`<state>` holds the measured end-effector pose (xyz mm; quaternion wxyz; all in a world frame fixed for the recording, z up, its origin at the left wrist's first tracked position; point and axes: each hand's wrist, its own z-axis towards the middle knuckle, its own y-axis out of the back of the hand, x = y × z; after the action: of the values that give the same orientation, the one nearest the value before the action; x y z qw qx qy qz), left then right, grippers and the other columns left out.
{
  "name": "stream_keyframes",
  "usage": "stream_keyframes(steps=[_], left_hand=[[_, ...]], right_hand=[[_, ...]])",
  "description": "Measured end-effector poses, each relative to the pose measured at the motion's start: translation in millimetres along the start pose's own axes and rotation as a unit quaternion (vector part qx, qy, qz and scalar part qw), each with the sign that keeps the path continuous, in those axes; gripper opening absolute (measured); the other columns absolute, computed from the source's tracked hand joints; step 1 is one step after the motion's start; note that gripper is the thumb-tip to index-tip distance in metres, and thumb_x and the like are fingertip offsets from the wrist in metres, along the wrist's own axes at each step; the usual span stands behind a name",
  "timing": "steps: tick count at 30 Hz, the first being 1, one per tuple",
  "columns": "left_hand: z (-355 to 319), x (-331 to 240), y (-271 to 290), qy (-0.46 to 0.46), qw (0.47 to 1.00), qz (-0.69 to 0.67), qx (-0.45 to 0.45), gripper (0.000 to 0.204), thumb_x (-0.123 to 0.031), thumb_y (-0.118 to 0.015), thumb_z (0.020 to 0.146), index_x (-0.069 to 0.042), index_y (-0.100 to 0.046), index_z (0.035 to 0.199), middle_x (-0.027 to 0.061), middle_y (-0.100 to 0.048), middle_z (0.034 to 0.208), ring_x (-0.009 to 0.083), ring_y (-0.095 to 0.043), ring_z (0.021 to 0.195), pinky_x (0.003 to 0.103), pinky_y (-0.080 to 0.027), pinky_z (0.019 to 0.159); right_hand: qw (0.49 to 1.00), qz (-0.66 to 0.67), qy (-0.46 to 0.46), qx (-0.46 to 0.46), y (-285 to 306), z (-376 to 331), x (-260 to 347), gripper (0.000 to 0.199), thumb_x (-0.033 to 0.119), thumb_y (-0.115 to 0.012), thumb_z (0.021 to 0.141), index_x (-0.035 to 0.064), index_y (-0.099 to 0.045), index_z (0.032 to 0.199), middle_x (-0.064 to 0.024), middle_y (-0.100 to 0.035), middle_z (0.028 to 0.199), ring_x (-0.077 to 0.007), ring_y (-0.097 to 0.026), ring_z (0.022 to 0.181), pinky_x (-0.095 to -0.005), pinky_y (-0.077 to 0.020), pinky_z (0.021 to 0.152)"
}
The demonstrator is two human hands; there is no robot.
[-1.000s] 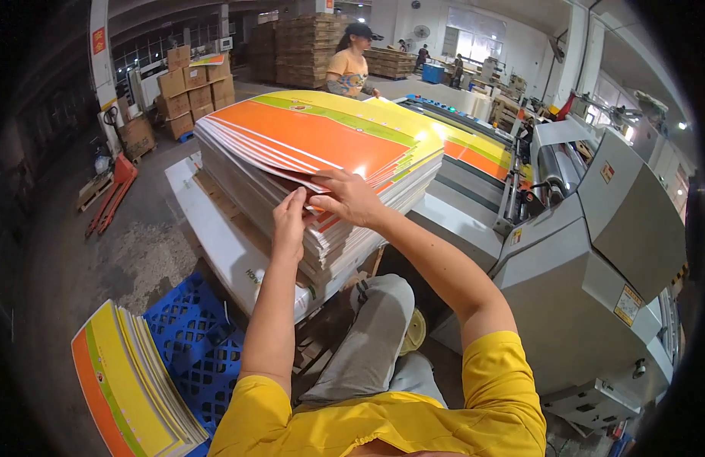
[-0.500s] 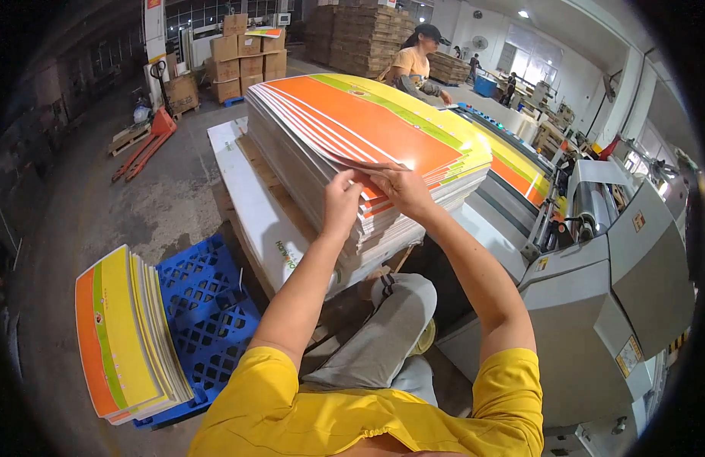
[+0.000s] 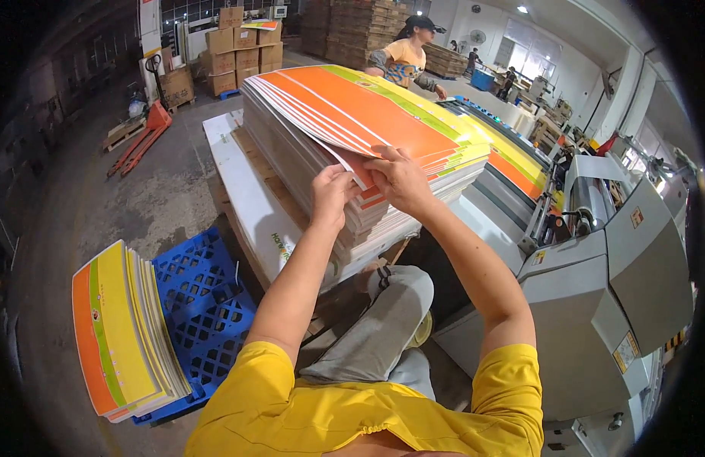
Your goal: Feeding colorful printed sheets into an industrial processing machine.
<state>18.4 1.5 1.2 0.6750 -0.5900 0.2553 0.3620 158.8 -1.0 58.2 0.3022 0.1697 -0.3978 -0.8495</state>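
In front of me rises a tall stack of printed sheets (image 3: 352, 103), orange, green and yellow on top with white edges. My left hand (image 3: 333, 196) is closed at the stack's near left corner, pinching the white-edged corner of a lower printed sheet (image 3: 345, 158). Close beside it, my right hand (image 3: 400, 181) curls its fingers around the near edge of the upper sheets and holds them raised. A dark gap shows under that lifted edge. Some of the right fingertips are hidden beneath the sheets.
The stack stands on a white-topped pallet (image 3: 242, 183). At lower left, a smaller sheet pile (image 3: 120, 327) rests on a blue plastic pallet (image 3: 204, 305). A grey machine (image 3: 573, 305) fills the right side. Beyond are a co-worker (image 3: 407, 57), an orange pallet jack (image 3: 143, 141) and cartons (image 3: 238, 57).
My left hand has shifted slightly left and down, drawing the sheet corner out from the stack. The right hand's fingers have curled up over the upper sheets' edge. The co-worker has turned and straightened.
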Motion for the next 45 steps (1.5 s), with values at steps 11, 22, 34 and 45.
stream_keyframes(steps=[11,22,34,45], left_hand=[[-3,-23,18,-0.16,0.909,0.376,0.082,0.023,-0.01,-0.057,0.076,-0.001,-0.058,0.097,0.006,-0.061,0.086,0.0192,-0.058,0.068,0.029,-0.049,0.064],[-13,-50,10,-0.275,0.668,0.65,0.236,0.032,-0.024,-0.066,0.064,-0.002,-0.062,0.088,0.0105,-0.057,0.093,0.0286,-0.047,0.094,0.037,-0.039,0.083],[-26,-56,-4,-0.33,0.658,0.671,0.092,0.026,-0.03,-0.062,0.073,-0.008,-0.064,0.086,0.0113,-0.058,0.079,0.0276,-0.054,0.079,0.037,-0.044,0.068],[-18,-9,-6,-0.061,0.998,-0.004,-0.033,0.049,-0.01,-0.058,0.078,0.003,-0.037,0.12,0.0113,-0.053,0.087,0.0188,-0.056,0.075,0.03,-0.051,0.064]], right_hand=[[0.965,0.235,-0.12,0.003,5,14,6,0.031,0.033,-0.055,0.078,0.0066,-0.064,0.093,-0.016,-0.061,0.09,-0.0303,-0.057,0.081,-0.0376,-0.0439,0.072],[0.964,0.252,-0.081,-0.029,13,9,8,0.022,0.019,-0.049,0.083,0.0032,-0.063,0.089,-0.0156,-0.061,0.085,-0.0307,-0.057,0.079,-0.0367,-0.0441,0.07],[0.993,0.11,0.025,-0.017,-4,-3,-22,0.018,0.02,-0.051,0.081,0.0104,-0.064,0.09,-0.0069,-0.06,0.096,-0.0257,-0.057,0.084,-0.0341,-0.0452,0.071],[0.997,0.016,0.06,0.036,-2,2,-27,0.015,0.017,-0.055,0.073,0.0101,-0.064,0.083,-0.0017,-0.059,0.101,-0.0227,-0.056,0.084,-0.0323,-0.0466,0.07]])
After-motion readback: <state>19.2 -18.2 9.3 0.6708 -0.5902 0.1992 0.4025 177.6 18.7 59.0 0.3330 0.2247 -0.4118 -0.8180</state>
